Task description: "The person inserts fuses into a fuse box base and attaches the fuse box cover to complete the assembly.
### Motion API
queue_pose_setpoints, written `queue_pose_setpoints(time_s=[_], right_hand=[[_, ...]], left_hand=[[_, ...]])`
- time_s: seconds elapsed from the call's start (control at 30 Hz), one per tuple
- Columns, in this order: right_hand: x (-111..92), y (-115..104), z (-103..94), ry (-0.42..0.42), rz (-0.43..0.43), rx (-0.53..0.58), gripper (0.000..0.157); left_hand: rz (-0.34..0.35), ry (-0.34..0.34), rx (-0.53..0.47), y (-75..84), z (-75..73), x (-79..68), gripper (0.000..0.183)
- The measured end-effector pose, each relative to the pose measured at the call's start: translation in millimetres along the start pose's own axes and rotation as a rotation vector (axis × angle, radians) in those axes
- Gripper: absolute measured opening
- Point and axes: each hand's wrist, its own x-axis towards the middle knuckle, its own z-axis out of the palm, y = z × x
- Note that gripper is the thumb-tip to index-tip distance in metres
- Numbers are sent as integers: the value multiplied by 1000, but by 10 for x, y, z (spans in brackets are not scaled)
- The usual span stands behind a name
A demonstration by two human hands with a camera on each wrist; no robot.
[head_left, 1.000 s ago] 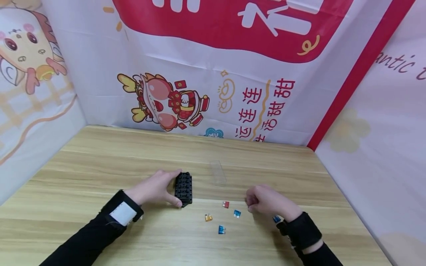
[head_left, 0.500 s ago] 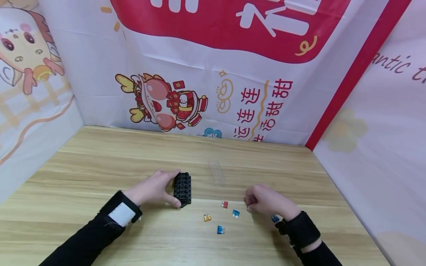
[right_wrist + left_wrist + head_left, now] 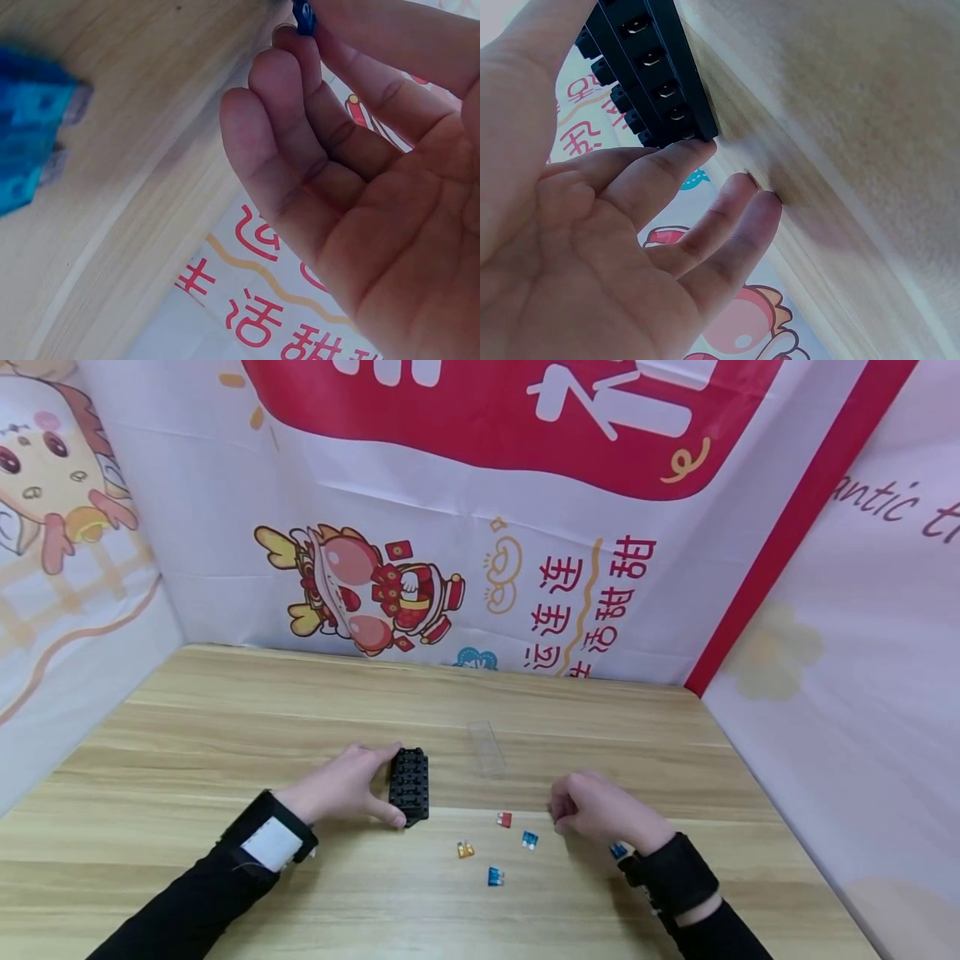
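Hardly anything changed from a second before: the head view swung a touch to the right, so everything slid slightly left in it, but on the table nothing moved. The black fuse block (image 3: 409,785) sat under the left hand (image 3: 341,787), thumb at its near end and fingers at its far end, gripping it across. The right hand (image 3: 603,810), well off to the block's right, pinched a dark blue blade fuse (image 3: 304,16), mostly tucked behind the fingers.

Right of the block and nearer the person lay an orange fuse (image 3: 466,850), a red fuse (image 3: 505,820) and two blue fuses (image 3: 530,840), plus one more blue fuse (image 3: 617,850) by the right wrist, farthest from the block. A clear plastic strip (image 3: 486,748) lay right of the block too, a bit farther back.

It was all on a light wood-grain tabletop (image 3: 300,693). Beyond the block hung a white and red printed backdrop (image 3: 450,485) with a sideways cartoon character and Chinese lettering; a pale side panel (image 3: 862,693) stood far to the block's right.
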Motion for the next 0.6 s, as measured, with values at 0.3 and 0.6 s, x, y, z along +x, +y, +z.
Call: queue_pose_setpoints(time_s=[0.3,0.6], right_hand=[[-6,24,-14,-7,-25,55,9],[11,-3,-54,166,-117,15,6]], left_hand=[[2,-4,-2,3,-10,2,111],[12,-11,-5,10,-33,-7,111]])
